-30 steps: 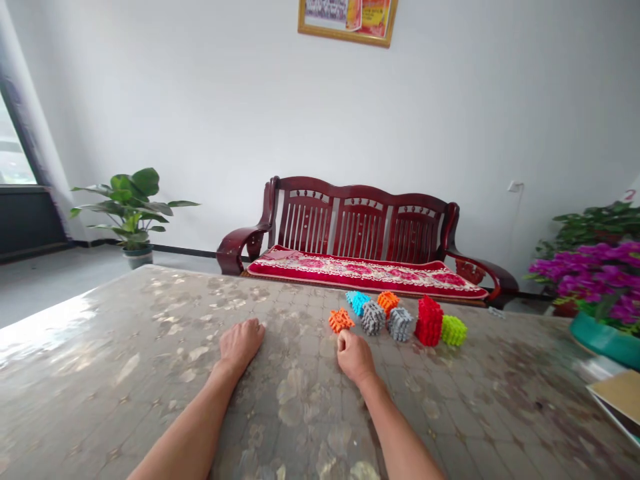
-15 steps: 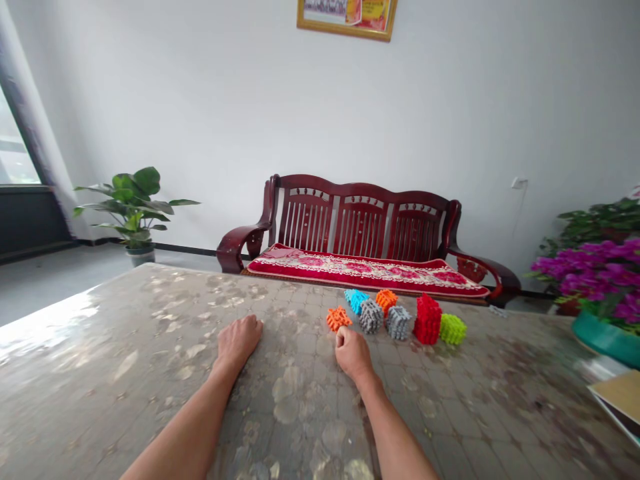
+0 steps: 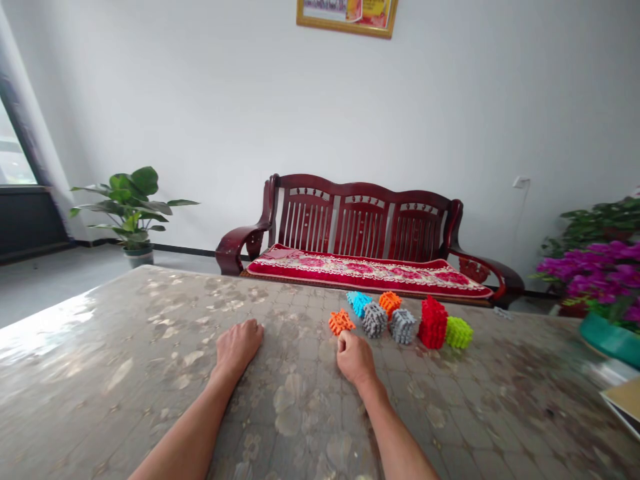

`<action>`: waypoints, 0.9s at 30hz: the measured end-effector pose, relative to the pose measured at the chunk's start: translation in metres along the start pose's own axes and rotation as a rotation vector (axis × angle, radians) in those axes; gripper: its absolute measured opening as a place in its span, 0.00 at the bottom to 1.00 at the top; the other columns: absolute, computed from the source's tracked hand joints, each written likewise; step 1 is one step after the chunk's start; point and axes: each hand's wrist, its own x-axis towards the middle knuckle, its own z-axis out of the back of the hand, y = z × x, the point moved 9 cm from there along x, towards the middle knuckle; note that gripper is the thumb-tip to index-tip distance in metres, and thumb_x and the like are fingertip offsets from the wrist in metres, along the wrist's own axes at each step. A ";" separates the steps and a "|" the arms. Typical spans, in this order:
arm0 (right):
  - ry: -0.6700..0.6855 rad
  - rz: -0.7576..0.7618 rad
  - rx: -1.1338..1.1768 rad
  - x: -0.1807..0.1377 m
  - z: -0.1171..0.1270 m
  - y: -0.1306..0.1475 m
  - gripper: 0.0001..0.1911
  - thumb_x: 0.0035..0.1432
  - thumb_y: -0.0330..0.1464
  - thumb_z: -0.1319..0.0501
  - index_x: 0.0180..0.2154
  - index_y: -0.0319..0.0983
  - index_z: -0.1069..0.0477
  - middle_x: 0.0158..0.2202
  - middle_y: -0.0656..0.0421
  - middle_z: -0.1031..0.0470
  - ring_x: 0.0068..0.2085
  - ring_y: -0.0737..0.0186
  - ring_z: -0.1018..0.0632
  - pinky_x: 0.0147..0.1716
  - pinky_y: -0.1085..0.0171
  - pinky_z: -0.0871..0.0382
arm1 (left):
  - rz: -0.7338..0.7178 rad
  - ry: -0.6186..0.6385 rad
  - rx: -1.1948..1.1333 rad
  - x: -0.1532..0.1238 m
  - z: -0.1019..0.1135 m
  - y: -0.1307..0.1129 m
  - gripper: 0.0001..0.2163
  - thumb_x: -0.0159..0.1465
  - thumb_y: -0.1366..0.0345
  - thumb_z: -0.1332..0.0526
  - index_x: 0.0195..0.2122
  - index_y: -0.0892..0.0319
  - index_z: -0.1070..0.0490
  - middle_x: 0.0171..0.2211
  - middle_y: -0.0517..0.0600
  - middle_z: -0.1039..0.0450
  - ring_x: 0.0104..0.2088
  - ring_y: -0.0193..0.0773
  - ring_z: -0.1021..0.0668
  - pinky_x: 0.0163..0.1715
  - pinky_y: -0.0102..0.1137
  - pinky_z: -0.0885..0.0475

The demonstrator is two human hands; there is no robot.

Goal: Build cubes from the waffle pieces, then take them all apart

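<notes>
My left hand [image 3: 240,345] rests on the table as a loose fist, with no object beside it. To the right, my right hand [image 3: 355,358] is also closed in a fist on the tabletop. No object shows in either fist. Just beyond the right knuckles lies a small orange block piece [image 3: 341,323]. Behind and to the right of it stand a blue block piece [image 3: 359,303], a dark grey block cluster [image 3: 375,320], another orange block piece [image 3: 390,304], a lighter grey block cluster [image 3: 403,326], a tall red block stack [image 3: 433,323] and a lime-green block cluster [image 3: 459,333].
A patterned cover lies over the table [image 3: 165,347]. Past its far edge is a dark red wooden bench [image 3: 363,220] with a red floral cushion. A teal flowerpot [image 3: 607,337] with purple flowers and a flat boxlike item [image 3: 625,400] sit at the right.
My view has turned slightly, so the blocks and flowerpot appear a little farther right. Both fists keep the same pose and place on the table.
</notes>
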 end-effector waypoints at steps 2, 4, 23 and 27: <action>0.002 -0.002 -0.009 0.000 0.001 0.001 0.11 0.46 0.18 0.44 0.21 0.40 0.36 0.18 0.65 0.35 0.22 0.69 0.38 0.24 0.66 0.57 | -0.002 0.002 0.004 0.000 0.000 0.000 0.24 0.66 0.57 0.58 0.37 0.59 0.22 0.40 0.64 0.20 0.43 0.56 0.19 0.37 0.40 0.30; 0.002 -0.005 -0.011 -0.001 0.002 0.003 0.11 0.46 0.19 0.44 0.21 0.40 0.36 0.18 0.65 0.35 0.22 0.69 0.39 0.24 0.65 0.58 | 0.000 0.006 0.011 0.000 0.000 -0.001 0.24 0.66 0.56 0.58 0.37 0.58 0.22 0.40 0.64 0.20 0.43 0.55 0.19 0.37 0.39 0.30; -0.013 -0.018 -0.152 -0.002 -0.001 0.004 0.10 0.54 0.22 0.43 0.25 0.40 0.31 0.23 0.62 0.29 0.23 0.68 0.37 0.25 0.63 0.58 | -0.015 0.025 0.009 -0.004 0.003 -0.005 0.24 0.67 0.58 0.58 0.38 0.59 0.22 0.40 0.64 0.20 0.44 0.51 0.19 0.39 0.38 0.30; -0.010 -0.015 -0.157 -0.002 -0.002 0.004 0.10 0.54 0.21 0.43 0.25 0.40 0.31 0.24 0.61 0.28 0.24 0.68 0.36 0.26 0.63 0.58 | -0.014 0.028 0.013 -0.004 0.003 -0.005 0.24 0.67 0.57 0.58 0.38 0.58 0.22 0.40 0.63 0.20 0.44 0.52 0.19 0.38 0.38 0.30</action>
